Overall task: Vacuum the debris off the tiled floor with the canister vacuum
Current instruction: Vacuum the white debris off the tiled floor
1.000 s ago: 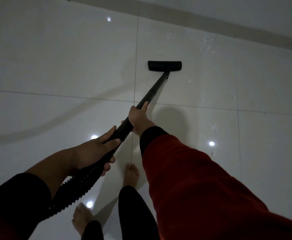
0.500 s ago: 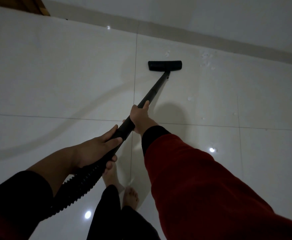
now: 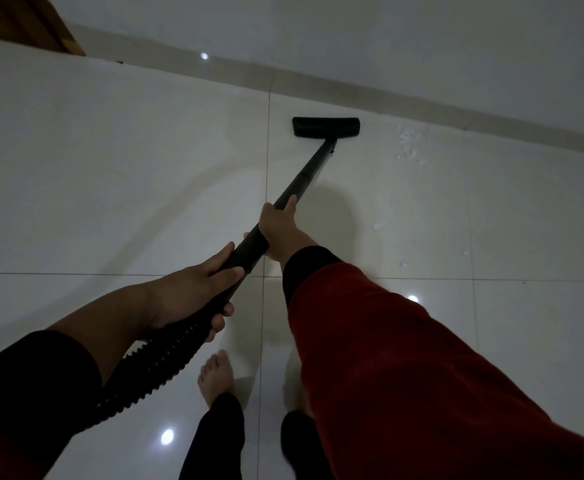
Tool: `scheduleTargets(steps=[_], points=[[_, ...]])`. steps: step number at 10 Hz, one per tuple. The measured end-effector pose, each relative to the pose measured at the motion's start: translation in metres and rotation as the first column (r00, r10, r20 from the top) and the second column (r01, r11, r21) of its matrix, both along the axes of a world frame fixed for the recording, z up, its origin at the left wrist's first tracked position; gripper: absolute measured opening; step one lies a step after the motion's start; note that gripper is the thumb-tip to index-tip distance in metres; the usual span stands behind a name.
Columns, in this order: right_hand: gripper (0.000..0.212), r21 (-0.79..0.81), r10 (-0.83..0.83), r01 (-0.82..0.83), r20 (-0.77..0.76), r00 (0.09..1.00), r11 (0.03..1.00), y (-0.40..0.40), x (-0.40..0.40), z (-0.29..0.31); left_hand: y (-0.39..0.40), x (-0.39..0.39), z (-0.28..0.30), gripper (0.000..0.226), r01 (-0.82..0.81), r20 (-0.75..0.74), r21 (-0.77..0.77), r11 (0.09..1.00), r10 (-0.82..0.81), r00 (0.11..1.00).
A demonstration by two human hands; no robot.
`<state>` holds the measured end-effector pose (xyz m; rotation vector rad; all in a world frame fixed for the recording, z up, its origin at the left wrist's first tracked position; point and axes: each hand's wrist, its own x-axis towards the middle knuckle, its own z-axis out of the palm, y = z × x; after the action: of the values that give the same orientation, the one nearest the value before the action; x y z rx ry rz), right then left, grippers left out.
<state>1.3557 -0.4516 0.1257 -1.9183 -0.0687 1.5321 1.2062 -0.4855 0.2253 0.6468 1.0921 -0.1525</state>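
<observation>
Head view, looking down along the vacuum. I see the left hand wrapped around the rear end of the black wand, at the point where the ribbed hose joins it; its fingers curl under the tube and the thumb lies over the top, so the grip is closed on the wand. The right hand grasps the wand farther forward, fingers closed round it with the thumb laid along the tube toward the far end. The right forearm wears a red sleeve with a dark cuff. The wand slopes away from me to the black floor nozzle, which sits flat on the pale tiled floor, just right of a grout line and near the grey skirting strip at the foot of the wall. The debris lies as small whitish flecks to the right of the nozzle, apart from it, with a few further flecks scattered lower on the same tile. The hose runs back under the left forearm and out of sight at lower left. One bare foot stands on the tile beneath the hands. A brown wooden surface occupies the upper left corner. The canister itself is outside this view.
</observation>
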Motion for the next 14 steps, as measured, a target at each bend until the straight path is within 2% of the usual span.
scheduleTargets(steps=[4,5,6,8,9,10,11,14], points=[[0.059,-0.030,0.012,-0.010,0.046,0.999,1.000,0.026,0.057,0.001,0.024,0.059,-0.002,0.059,-0.003,-0.004,-0.021,1.000,0.003,1.000],[0.070,-0.164,-0.016,0.020,0.030,0.999,0.986,0.028,0.064,0.007,0.022,0.069,0.004,0.058,-0.008,-0.018,-0.034,0.999,0.008,1.000],[0.071,-0.219,0.021,0.000,0.090,0.996,0.976,0.030,0.078,0.006,0.022,0.085,0.012,0.057,-0.009,-0.014,-0.040,0.999,0.008,1.000],[0.073,-0.174,0.023,0.006,0.163,0.986,0.985,0.020,0.129,-0.002,0.030,0.132,0.020,0.057,0.043,0.001,-0.047,0.998,-0.043,0.999],[0.073,-0.210,0.022,0.012,0.159,0.987,0.978,0.017,0.151,-0.001,0.026,0.153,0.021,0.057,0.056,0.002,-0.043,0.998,-0.056,0.998],[0.065,-0.114,0.076,-0.053,0.205,0.976,0.992,0.006,0.163,0.012,0.016,0.165,0.022,0.057,0.042,0.003,-0.052,0.998,-0.042,0.999],[0.060,-0.041,0.071,-0.064,0.193,0.979,0.997,-0.009,0.172,0.014,0.005,0.171,0.024,0.058,0.042,-0.004,-0.042,0.998,-0.042,0.999],[0.059,-0.039,0.074,-0.068,0.170,0.983,0.997,-0.061,0.161,0.022,-0.042,0.163,0.029,0.058,0.042,-0.004,-0.060,0.997,-0.042,0.999]])
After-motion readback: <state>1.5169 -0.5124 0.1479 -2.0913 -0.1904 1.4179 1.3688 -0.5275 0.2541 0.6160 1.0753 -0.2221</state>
